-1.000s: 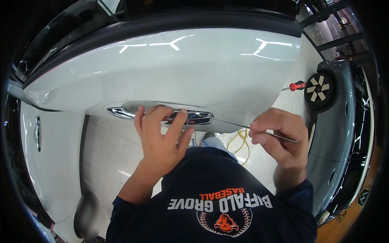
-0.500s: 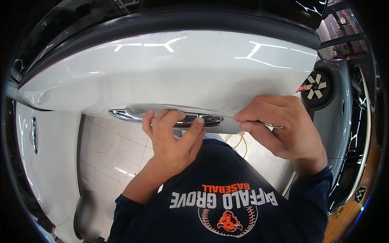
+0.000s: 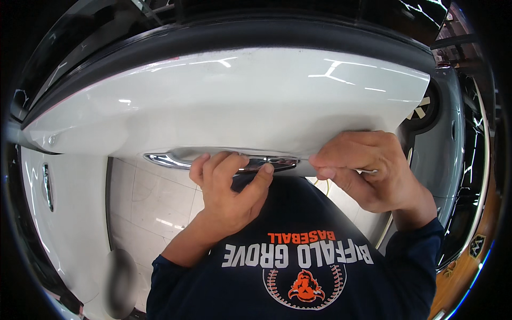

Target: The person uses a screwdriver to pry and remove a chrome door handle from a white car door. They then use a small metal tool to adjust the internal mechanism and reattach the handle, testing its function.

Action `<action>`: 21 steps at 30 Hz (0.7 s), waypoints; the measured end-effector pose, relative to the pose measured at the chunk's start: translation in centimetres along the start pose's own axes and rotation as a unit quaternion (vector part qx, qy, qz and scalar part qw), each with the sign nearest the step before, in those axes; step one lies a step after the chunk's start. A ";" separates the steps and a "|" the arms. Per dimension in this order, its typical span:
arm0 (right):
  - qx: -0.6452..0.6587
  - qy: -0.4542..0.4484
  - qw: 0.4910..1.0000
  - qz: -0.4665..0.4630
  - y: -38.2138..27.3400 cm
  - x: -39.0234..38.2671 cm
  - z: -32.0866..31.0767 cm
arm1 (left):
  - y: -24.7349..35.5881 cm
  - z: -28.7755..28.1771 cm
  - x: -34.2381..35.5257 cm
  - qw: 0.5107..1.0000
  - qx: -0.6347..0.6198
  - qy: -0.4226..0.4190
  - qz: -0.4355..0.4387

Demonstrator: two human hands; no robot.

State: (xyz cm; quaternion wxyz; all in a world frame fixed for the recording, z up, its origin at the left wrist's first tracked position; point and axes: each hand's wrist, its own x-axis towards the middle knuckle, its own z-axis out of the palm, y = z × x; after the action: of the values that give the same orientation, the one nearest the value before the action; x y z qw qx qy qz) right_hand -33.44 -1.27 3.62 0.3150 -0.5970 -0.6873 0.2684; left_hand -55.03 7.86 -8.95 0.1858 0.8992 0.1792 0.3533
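Note:
A white car door [image 3: 256, 106] carries a chrome door handle [image 3: 283, 161] along its lower part as I look down. My left hand [image 3: 226, 186] is closed on the handle's middle, fingers over its far side and thumb pressed on the chrome near the right end. Just beyond that end, my right hand [image 3: 368, 168] pinches a thin metal tool [image 3: 369, 171] between thumb and fingers. The tool's back end shows past the palm; a short length points from the fingertips towards the handle. Where its tip rests, I cannot tell.
Dark window trim [image 3: 240, 37] borders the door at the top. Further left is another white panel with a chrome handle [image 3: 48, 186], above a blurred dark mirror-shaped part [image 3: 121, 282]. A grey car [image 3: 450, 138] stands at the right. Pale floor tiles [image 3: 154, 194] show below.
The view has shifted slightly. My right fingertips sit a little nearer the handle's end, and less of the tool shows over the handle. My left hand keeps its hold.

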 end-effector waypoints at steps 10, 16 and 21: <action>-0.061 0.000 0.997 -0.047 -1.5 1.7 -0.2 | -0.3 0.2 0.0 1.000 -0.008 0.025 0.016; -0.017 -0.008 1.000 0.006 -2.0 0.4 -0.9 | -0.1 -0.3 -0.2 1.000 -0.025 0.011 0.011; -0.042 0.004 0.999 0.000 -1.9 0.2 0.5 | 0.0 -0.7 -0.7 0.999 -0.034 0.006 0.003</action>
State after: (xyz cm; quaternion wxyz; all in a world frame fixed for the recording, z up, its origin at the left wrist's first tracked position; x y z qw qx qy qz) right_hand -35.05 -1.31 4.75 0.2920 -0.6105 -0.6970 0.2369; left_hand -56.02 7.67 -8.83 0.2143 0.8909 0.1649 0.3649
